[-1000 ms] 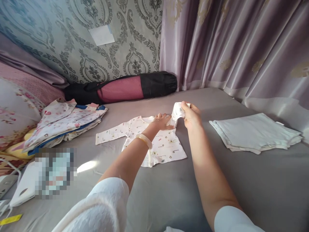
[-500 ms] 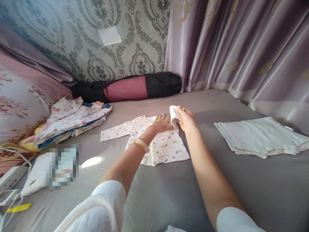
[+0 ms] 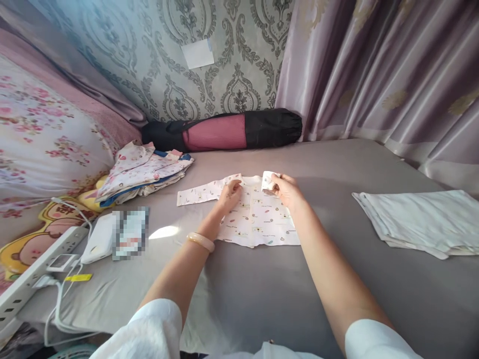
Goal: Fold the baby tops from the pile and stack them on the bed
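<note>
A small white baby shirt (image 3: pixel 258 222) with tiny printed figures lies flat on the grey bed sheet, its left sleeve (image 3: pixel 200 193) stretched out to the side. My right hand (image 3: pixel 289 190) pinches the other sleeve (image 3: pixel 268 181), which is folded inward over the upper chest. At the shirt's left shoulder is my left hand (image 3: pixel 229 196), fingers curled against the fabric; its fingertips are partly hidden. A pale bangle circles my left wrist.
Folded patterned clothes (image 3: pixel 145 174) are stacked at the left, and folded white cloth (image 3: pixel 419 219) lies at the right. Behind lies a black and pink bag (image 3: pixel 217 133). A power strip (image 3: pixel 41 269) with cables and a white device (image 3: pixel 100 238) sit at the left edge.
My left hand has shifted left from the shirt's chest to its left shoulder, its flat fingers now curled. My right hand still holds the folded sleeve. The view has turned left.
</note>
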Motion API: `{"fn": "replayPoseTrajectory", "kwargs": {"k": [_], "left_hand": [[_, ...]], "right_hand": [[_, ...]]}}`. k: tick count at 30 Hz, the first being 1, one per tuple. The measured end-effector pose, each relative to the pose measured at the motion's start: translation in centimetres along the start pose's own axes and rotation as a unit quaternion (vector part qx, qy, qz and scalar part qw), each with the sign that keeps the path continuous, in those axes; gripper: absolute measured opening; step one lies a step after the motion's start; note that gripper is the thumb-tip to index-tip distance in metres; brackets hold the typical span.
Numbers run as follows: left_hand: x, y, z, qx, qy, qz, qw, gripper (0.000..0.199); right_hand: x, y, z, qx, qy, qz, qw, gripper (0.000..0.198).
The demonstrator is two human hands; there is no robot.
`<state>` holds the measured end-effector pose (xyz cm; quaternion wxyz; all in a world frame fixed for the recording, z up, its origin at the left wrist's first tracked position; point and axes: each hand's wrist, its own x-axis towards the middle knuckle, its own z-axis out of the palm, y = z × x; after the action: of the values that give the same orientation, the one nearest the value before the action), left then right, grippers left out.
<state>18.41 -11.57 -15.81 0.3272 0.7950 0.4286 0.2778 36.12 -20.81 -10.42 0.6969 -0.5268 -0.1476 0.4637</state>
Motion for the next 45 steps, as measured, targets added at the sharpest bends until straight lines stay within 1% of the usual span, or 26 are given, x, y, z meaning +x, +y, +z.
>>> {"fn": "replayPoseTrajectory", "kwargs": {"k": [2, 5, 6, 9, 12, 14, 17, 22, 24, 27, 31, 35, 39, 42, 45], "left_hand": [[-0.5, 0.1, 0.2, 0.006, -0.007, 0.002, 1.000, 0.039], [-0.9, 0.8, 0.2, 0.021, -0.008, 0.004, 1.000, 0.042], [-1.0, 1.0, 0.2, 0.025, -0.005, 0.002, 1.000, 0.043], [-1.2, 1.4, 0.1, 0.046, 0.006, -0.004, 0.999, 0.048], [-1.4, 1.4, 0.2, 0.071, 0.001, 0.009, 0.997, 0.047], [-1.4, 1.3, 0.3, 0.089, -0.001, 0.028, 0.996, 0.042], [-1.5, 0.9, 0.6, 0.114, -0.001, 0.058, 0.992, 0.036], [-1.2, 0.0, 0.9, 0.111, 0.032, 0.098, 0.988, 0.036], [-1.1, -0.2, 0.9, 0.115, 0.042, 0.103, 0.987, 0.037], [-0.9, -0.4, 1.1, 0.132, 0.043, 0.095, 0.986, 0.038], [-0.9, -0.5, 1.3, 0.148, 0.040, 0.078, 0.985, 0.039], [-1.1, -0.7, 1.4, 0.154, 0.042, 0.079, 0.984, 0.039], [-1.1, -0.8, 1.6, 0.162, 0.041, 0.078, 0.983, 0.039], [-1.2, -0.9, 1.6, 0.168, 0.039, 0.077, 0.982, 0.038], [-1.2, -0.7, 1.4, 0.174, 0.036, 0.073, 0.981, 0.039]], "right_hand": [[-0.3, 0.6, 0.3, -0.029, -0.026, 0.007, 0.999, 0.010], [-0.7, 1.5, 0.6, -0.084, -0.085, 0.014, 0.993, 0.005], [-0.8, 1.8, 0.6, -0.107, -0.100, 0.018, 0.989, 0.007], [-1.0, 2.5, 0.5, -0.187, -0.130, 0.020, 0.973, 0.022], [-0.9, 3.1, 0.5, -0.273, -0.167, -0.024, 0.947, 0.031], [-0.9, 3.3, 0.6, -0.344, -0.175, -0.076, 0.920, 0.035], [-1.3, 3.4, 0.9, -0.454, -0.168, -0.145, 0.863, 0.040], [-2.3, 3.5, 1.4, -0.572, -0.170, -0.199, 0.777, 0.046], [-2.4, 3.9, 1.4, -0.620, -0.174, -0.206, 0.737, 0.051], [-2.3, 4.6, 1.2, -0.687, -0.161, -0.191, 0.682, 0.060], [-1.8, 5.3, 0.6, -0.738, -0.131, -0.185, 0.635, 0.063], [-1.3, 5.3, -0.3, -0.767, -0.090, -0.186, 0.608, 0.065], [-0.8, 5.2, -1.2, -0.782, -0.046, -0.192, 0.590, 0.067], [-0.4, 5.2, -1.5, -0.787, -0.017, -0.185, 0.589, 0.067], [-0.2, 4.8, -1.8, -0.786, -0.002, -0.161, 0.597, 0.066]]}}
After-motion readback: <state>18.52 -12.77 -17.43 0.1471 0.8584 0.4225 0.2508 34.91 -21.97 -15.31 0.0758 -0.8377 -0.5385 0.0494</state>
